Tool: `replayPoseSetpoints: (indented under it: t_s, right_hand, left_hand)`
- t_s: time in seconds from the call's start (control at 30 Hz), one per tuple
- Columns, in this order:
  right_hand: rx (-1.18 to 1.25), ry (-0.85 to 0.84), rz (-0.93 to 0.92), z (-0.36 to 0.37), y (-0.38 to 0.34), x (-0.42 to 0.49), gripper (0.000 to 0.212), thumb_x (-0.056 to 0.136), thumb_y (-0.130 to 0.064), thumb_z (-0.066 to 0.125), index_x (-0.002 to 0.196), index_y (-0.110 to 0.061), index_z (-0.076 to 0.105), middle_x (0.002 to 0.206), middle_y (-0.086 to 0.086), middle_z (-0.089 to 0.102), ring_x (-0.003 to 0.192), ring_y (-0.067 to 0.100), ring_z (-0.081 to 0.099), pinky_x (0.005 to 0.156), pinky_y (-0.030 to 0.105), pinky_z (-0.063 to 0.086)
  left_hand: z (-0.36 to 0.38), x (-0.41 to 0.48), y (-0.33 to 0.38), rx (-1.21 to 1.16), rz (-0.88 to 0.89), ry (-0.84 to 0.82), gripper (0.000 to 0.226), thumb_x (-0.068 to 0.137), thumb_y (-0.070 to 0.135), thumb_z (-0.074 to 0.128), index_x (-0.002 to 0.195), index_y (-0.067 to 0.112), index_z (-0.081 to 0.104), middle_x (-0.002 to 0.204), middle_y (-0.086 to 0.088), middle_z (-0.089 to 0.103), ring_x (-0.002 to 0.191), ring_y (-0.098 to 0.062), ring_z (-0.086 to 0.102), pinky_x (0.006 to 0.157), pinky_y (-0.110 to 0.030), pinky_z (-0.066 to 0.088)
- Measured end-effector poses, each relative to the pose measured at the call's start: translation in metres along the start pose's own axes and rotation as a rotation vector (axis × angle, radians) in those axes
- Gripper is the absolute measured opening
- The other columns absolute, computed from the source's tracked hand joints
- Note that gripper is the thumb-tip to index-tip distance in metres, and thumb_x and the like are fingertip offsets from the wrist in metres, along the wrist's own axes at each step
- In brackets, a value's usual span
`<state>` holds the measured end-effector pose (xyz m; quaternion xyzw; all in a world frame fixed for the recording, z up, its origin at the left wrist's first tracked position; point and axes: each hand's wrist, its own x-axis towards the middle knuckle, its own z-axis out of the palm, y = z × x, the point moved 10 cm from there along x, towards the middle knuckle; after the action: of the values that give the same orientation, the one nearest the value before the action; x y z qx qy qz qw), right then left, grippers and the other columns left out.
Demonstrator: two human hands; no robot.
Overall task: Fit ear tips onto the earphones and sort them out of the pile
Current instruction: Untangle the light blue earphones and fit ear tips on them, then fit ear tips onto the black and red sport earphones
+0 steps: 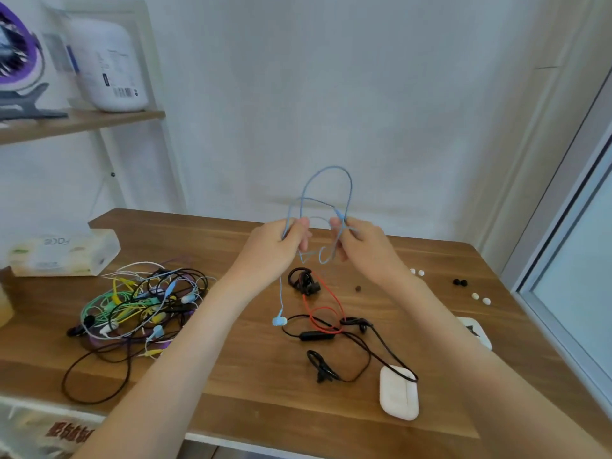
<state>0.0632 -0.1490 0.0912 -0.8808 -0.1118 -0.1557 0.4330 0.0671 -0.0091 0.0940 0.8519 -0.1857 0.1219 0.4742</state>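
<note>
Fingers of the left hand (280, 248) and right hand (361, 246) pinch one blue earphone cable (329, 187), one earbud (280, 321) dangling. Four white ear tips (416, 272), seemingly two black (460, 282), on the table (231, 409); tangled pile (139, 306) left.

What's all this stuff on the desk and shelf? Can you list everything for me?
blue earphones: one, held up in both hands
earphone pile: one, mixed colours, desk left
black and red earphones: a few, desk centre
earbud case: one, white, front right
ear tips: several, white and black, desk right
tissue box: one, back left
fan: one, purple, shelf
left hand: one, gripping cable
right hand: one, gripping cable
</note>
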Motion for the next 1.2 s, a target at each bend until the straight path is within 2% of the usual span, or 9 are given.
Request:
replayPoseSetpoints:
  t_s: [0.1, 0.27, 0.4, 0.47, 0.63, 0.73, 0.87, 1.0, 1.2]
  right_hand:
    - [0.168, -0.023, -0.023, 0.007, -0.029, 0.010, 0.037, 0.101, -0.026, 0.044, 0.065, -0.020, 0.050, 0.057, -0.009, 0.053, 0.052, 0.004, 0.048, 0.054, 0.016, 0.037]
    - [0.107, -0.188, -0.062, 0.076, -0.061, 0.028, 0.031, 0.100, -0.021, 0.042, 0.073, -0.012, 0.055, 0.060, -0.006, 0.057, 0.054, 0.005, 0.051, 0.060, 0.023, 0.042]
    - [0.026, -0.275, -0.098, 0.134, -0.075, 0.044, 0.024, 0.098, -0.023, 0.045, 0.078, -0.015, 0.055, 0.065, -0.005, 0.056, 0.054, 0.002, 0.049, 0.061, 0.026, 0.042]
    - [0.044, -0.407, -0.085, 0.167, -0.080, 0.043, 0.017, 0.096, -0.030, 0.053, 0.098, -0.015, 0.059, 0.073, -0.010, 0.055, 0.061, 0.002, 0.050, 0.065, 0.025, 0.044]
    - [-0.179, -0.638, -0.021, 0.211, -0.062, 0.037, 0.052, 0.085, -0.039, 0.068, 0.128, -0.016, 0.050, 0.118, -0.004, 0.051, 0.103, 0.013, 0.048, 0.075, 0.025, 0.038]
    - [-0.189, -0.634, -0.002, 0.215, -0.055, 0.036, 0.053, 0.086, -0.039, 0.067, 0.129, -0.013, 0.050, 0.129, 0.003, 0.051, 0.105, 0.014, 0.047, 0.082, 0.026, 0.038]
    - [-0.268, -0.546, 0.076, 0.194, -0.029, 0.036, 0.039, 0.091, -0.031, 0.059, 0.124, -0.012, 0.052, 0.123, 0.005, 0.054, 0.097, 0.017, 0.050, 0.079, 0.027, 0.041]
    - [-0.591, -0.333, 0.245, 0.133, 0.030, 0.037, 0.038, 0.092, -0.013, 0.049, 0.128, -0.003, 0.042, 0.129, 0.016, 0.047, 0.115, 0.030, 0.046, 0.089, 0.036, 0.045]
    - [-0.825, -0.510, 0.498, 0.088, 0.104, -0.009, 0.045, 0.091, -0.046, 0.055, 0.120, -0.011, 0.054, 0.128, 0.014, 0.052, 0.116, 0.031, 0.049, 0.091, 0.036, 0.044]
  left_hand:
    - [-0.012, 0.000, -0.002, 0.061, -0.032, 0.010, 0.043, 0.101, 0.037, 0.039, 0.063, 0.021, 0.053, 0.077, 0.000, 0.069, 0.072, -0.013, 0.066, 0.070, -0.026, 0.047]
    - [-0.059, -0.008, -0.029, 0.110, -0.117, 0.077, 0.039, 0.103, 0.033, 0.035, 0.071, 0.019, 0.055, 0.067, -0.002, 0.067, 0.044, -0.005, 0.061, 0.046, -0.009, 0.043]
    - [-0.104, -0.019, -0.073, 0.193, -0.248, 0.116, 0.044, 0.103, 0.034, 0.033, 0.087, 0.007, 0.064, 0.067, -0.008, 0.069, 0.062, -0.026, 0.068, 0.067, -0.032, 0.058]
    - [-0.135, -0.026, -0.101, 0.324, -0.315, 0.182, 0.048, 0.102, 0.038, 0.030, 0.082, 0.007, 0.060, 0.075, -0.013, 0.070, 0.072, -0.032, 0.067, 0.076, -0.042, 0.055]
    - [-0.176, -0.049, -0.163, 0.646, -0.547, 0.171, 0.042, 0.103, 0.030, 0.031, 0.103, -0.002, 0.058, 0.093, -0.015, 0.061, 0.084, -0.029, 0.054, 0.071, -0.034, 0.041]
    - [-0.179, -0.059, -0.174, 0.696, -0.634, 0.162, 0.044, 0.098, 0.032, 0.045, 0.122, -0.004, 0.046, 0.118, -0.021, 0.054, 0.106, -0.034, 0.051, 0.082, -0.040, 0.043]
    - [-0.167, -0.055, -0.158, 0.735, -0.575, 0.207, 0.061, 0.094, 0.037, 0.051, 0.140, 0.001, 0.031, 0.143, -0.019, 0.032, 0.132, -0.036, 0.030, 0.106, -0.045, 0.032]
    - [-0.125, -0.036, -0.132, 0.677, -0.410, 0.127, 0.044, 0.097, 0.035, 0.045, 0.132, 0.008, 0.046, 0.146, -0.014, 0.029, 0.134, -0.033, 0.025, 0.107, -0.044, 0.028]
    - [-0.037, -0.021, -0.091, 0.481, -0.224, -0.043, 0.027, 0.100, 0.028, 0.042, 0.118, 0.016, 0.057, 0.128, -0.008, 0.049, 0.124, -0.026, 0.036, 0.100, -0.036, 0.034]
